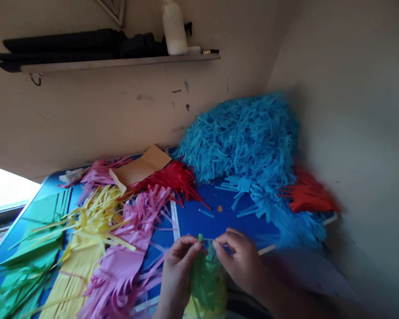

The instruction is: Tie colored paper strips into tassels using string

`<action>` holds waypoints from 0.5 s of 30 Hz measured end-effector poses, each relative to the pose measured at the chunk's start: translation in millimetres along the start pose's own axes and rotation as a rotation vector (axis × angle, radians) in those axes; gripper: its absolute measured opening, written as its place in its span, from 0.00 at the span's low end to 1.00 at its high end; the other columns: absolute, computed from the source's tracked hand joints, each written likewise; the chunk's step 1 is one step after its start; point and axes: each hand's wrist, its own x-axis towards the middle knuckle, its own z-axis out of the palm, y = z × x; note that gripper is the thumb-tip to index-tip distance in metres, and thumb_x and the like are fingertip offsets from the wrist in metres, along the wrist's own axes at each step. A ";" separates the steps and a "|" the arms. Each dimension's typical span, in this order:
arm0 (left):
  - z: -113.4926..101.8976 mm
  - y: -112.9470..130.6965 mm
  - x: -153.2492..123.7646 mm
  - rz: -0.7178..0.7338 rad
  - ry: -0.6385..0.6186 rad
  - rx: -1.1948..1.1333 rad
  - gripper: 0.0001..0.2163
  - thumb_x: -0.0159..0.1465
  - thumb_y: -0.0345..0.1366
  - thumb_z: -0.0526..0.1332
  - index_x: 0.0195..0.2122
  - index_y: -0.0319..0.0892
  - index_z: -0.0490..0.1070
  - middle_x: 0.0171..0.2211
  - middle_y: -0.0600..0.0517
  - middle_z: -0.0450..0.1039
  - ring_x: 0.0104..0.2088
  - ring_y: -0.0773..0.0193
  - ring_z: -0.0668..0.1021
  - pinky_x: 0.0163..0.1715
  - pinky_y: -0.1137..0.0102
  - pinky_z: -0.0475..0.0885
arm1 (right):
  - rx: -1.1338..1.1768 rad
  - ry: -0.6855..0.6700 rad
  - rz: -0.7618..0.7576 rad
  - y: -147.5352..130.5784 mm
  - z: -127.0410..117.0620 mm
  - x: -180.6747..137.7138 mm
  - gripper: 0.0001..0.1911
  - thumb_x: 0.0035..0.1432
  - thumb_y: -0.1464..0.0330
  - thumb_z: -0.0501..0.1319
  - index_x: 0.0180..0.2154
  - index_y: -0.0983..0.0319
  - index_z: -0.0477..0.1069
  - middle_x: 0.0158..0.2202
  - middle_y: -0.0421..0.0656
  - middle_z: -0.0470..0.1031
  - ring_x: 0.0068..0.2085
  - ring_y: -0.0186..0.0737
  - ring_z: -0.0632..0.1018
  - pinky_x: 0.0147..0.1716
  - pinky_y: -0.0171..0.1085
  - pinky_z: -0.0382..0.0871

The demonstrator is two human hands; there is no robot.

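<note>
Low in the middle of the view, my left hand (179, 261) and my right hand (239, 259) meet fingertip to fingertip. Both pinch a bundle of green fringed paper (206, 279) that hangs down between them, with a small green tip showing above the fingers. A thin pale stick runs from my right fingers toward the right. The hands hover over a blue table top (202, 217).
Fringed paper lies in piles: green (23, 261), yellow (89, 230), pink (126, 261) and red (173, 177) on the left, a big blue heap (246, 141) and orange-red strips (306, 192) by the right wall. A brown card (142, 166) lies behind. A wall shelf (119, 60) holds a white bottle (174, 26).
</note>
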 end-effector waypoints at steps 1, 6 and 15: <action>1.3 0.2 -1.1 0.009 0.009 -0.001 0.17 0.43 0.43 0.76 0.27 0.39 0.74 0.20 0.54 0.76 0.22 0.70 0.75 0.24 0.78 0.68 | -0.006 0.005 0.004 0.8 0.1 0.0 0.12 0.60 0.71 0.58 0.23 0.60 0.70 0.20 0.37 0.67 0.23 0.32 0.69 0.25 0.31 0.60; 1.9 -2.7 0.6 0.021 -0.012 0.056 0.16 0.45 0.43 0.76 0.28 0.40 0.75 0.22 0.54 0.76 0.24 0.68 0.77 0.26 0.77 0.70 | 0.025 -0.055 -0.007 1.6 0.5 -2.0 0.12 0.62 0.70 0.57 0.26 0.60 0.72 0.23 0.39 0.71 0.26 0.34 0.72 0.28 0.32 0.63; -7.8 -7.2 3.3 0.411 -0.063 0.620 0.09 0.53 0.42 0.69 0.29 0.43 0.74 0.28 0.50 0.79 0.30 0.59 0.80 0.32 0.70 0.75 | 0.222 -0.424 0.212 5.6 -11.8 -2.5 0.16 0.66 0.64 0.56 0.54 0.59 0.66 0.46 0.45 0.77 0.46 0.40 0.78 0.45 0.36 0.70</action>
